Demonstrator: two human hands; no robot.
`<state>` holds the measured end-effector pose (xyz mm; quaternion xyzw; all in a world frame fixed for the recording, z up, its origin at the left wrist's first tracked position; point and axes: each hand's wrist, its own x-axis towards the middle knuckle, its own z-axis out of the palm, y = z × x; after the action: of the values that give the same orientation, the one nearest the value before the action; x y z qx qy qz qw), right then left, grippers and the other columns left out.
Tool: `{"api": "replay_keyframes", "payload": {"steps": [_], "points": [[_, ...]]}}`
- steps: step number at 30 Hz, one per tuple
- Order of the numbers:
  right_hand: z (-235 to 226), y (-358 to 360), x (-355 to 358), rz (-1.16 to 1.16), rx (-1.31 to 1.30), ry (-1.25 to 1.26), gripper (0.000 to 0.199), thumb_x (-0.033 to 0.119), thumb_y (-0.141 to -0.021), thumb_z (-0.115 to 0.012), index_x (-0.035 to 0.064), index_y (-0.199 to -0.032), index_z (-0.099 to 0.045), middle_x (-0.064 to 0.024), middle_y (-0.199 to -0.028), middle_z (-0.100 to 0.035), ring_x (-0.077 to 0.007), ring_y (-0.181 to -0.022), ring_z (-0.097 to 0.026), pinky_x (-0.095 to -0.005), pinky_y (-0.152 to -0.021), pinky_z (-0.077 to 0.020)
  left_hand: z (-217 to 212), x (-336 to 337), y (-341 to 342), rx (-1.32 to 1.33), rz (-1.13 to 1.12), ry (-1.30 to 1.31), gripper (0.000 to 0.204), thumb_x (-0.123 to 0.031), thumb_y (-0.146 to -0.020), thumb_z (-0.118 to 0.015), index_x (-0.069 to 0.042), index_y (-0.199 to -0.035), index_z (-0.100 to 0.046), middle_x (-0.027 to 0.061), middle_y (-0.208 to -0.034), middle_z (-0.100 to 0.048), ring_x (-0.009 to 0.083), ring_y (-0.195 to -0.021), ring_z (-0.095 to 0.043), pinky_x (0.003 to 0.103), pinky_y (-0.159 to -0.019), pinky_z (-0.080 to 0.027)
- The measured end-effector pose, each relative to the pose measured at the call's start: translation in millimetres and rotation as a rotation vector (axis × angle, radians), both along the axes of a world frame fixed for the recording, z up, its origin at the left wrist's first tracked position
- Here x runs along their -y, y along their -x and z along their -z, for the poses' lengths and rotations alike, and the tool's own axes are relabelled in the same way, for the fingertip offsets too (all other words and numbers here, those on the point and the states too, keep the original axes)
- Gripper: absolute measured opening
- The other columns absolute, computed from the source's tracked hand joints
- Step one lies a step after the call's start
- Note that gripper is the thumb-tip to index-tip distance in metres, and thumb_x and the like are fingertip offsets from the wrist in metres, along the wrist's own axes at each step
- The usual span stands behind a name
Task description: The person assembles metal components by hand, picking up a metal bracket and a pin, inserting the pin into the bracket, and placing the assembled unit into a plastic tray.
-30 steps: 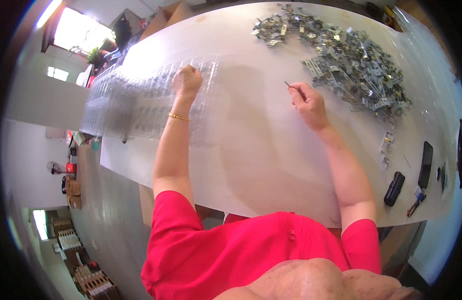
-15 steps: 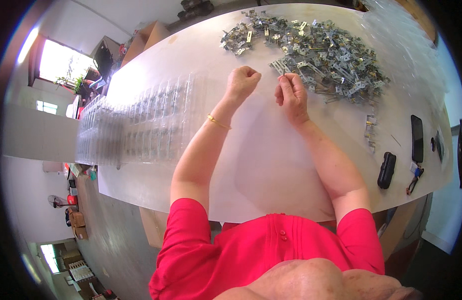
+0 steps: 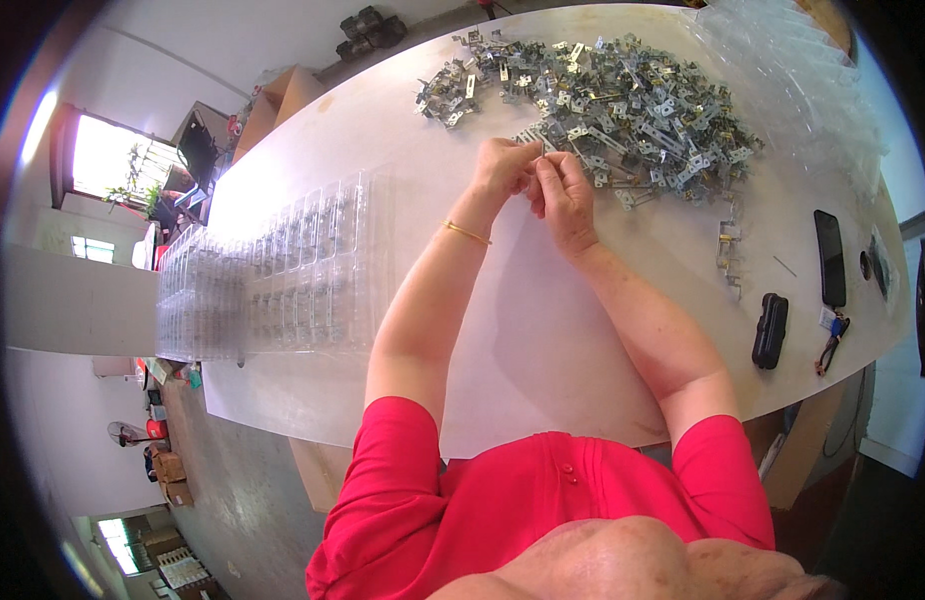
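Note:
My left hand (image 3: 505, 170) and my right hand (image 3: 567, 200) meet over the white table (image 3: 573, 370), at the near edge of a heap of small metal brackets (image 3: 658, 105). Both hands are closed, with thumbs and fingertips pinched close together. Whatever sits between the fingertips is too small and too covered to make out. Just beyond the fingers lie silvery brackets from the heap. A thin bracelet (image 3: 468, 233) circles my left wrist.
Left of my arms stand clear plastic trays (image 3: 303, 255) with rows of metal parts. To the right are a short line of brackets (image 3: 728, 245), a thin rod (image 3: 785, 266), a black case (image 3: 771, 331), a phone (image 3: 831, 258) and keys (image 3: 833, 345). Clear plastic sheeting (image 3: 798, 90) covers the far right.
My hands were apart and have come together, the left moving right and the right moving slightly left. The view has shifted a little.

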<state>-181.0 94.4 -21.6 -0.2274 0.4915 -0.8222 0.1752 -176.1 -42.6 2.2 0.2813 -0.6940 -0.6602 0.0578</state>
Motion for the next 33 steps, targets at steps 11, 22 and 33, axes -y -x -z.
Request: {"api": "replay_keyframes", "payload": {"steps": [11,22,33], "points": [[-0.5,-4.1,-0.6,-0.042,0.007,-0.061,0.014,0.021,-0.102,-0.053,0.0072,-0.099,-0.053,-0.0002,-0.067,-0.054,-0.007,-0.052,-0.046,-0.0221,-0.046,-0.0366,2.1,14.3,-39.9,0.096,-0.096,0.233,0.022,-0.018,-0.081,-0.066,0.001,-0.072,-0.061,0.007,-0.061,-0.058,0.0123,-0.047,-0.051,0.029,-0.041,-0.038],[0.6,-3.2,1.6,-0.038,-0.089,-0.136,0.015,0.022,-0.099,-0.059,0.0066,-0.101,-0.059,-0.0009,-0.071,-0.06,-0.0056,-0.055,-0.052,-0.0226,-0.05,-0.0438,-16.5,-27.5,-130.6,0.013,-0.023,0.484,0.02,-0.016,-0.089,-0.063,0.003,-0.084,-0.064,-0.0031,-0.067,-0.055,0.0041,-0.064,-0.049,0.022,-0.056,-0.04],[4.4,-10.5,1.3,-0.03,-0.287,-0.245,0.012,0.018,-0.098,-0.061,0.0061,-0.099,-0.061,-0.0002,-0.07,-0.061,-0.0054,-0.055,-0.054,-0.0237,-0.05,-0.0456,-3.8,-43.2,-142.0,-0.199,0.011,0.63,0.014,-0.011,-0.086,-0.067,0.001,-0.085,-0.059,0.0017,-0.074,-0.056,0.0075,-0.065,-0.049,0.025,-0.06,-0.044]]}}
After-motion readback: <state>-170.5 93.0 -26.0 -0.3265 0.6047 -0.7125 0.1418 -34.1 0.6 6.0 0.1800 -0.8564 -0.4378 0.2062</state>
